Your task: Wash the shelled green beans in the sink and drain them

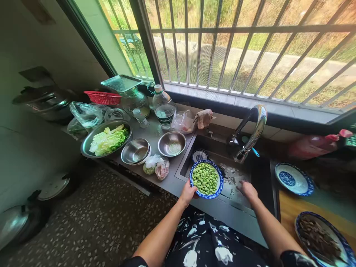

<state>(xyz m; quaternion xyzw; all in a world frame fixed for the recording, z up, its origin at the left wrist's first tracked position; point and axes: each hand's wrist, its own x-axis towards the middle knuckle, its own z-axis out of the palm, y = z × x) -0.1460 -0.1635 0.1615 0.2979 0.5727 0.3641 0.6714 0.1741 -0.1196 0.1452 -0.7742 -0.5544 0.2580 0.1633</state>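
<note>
My left hand [188, 193] grips the rim of a blue-and-white plate [221, 185], thumb on top. The plate is full of shelled green beans [205, 178] and is held over the front left edge of the sink [261, 174]. My right hand [248, 191] is over the right part of the basin, its fingers loosely apart with nothing visible in them. Behind the plate, a small blue-patterned dish [199, 155] lies in the sink. Some wet bits and water show on the basin floor under the curved chrome faucet [257, 128].
Left of the sink stand steel bowls [172, 144], bagged food [162, 170], a large water bottle [164, 109] and a basin of cabbage leaves [108, 141]. To the right are a patterned plate [294, 179] and a plate of dark strips [319, 237]. A barred window [214, 48] is behind.
</note>
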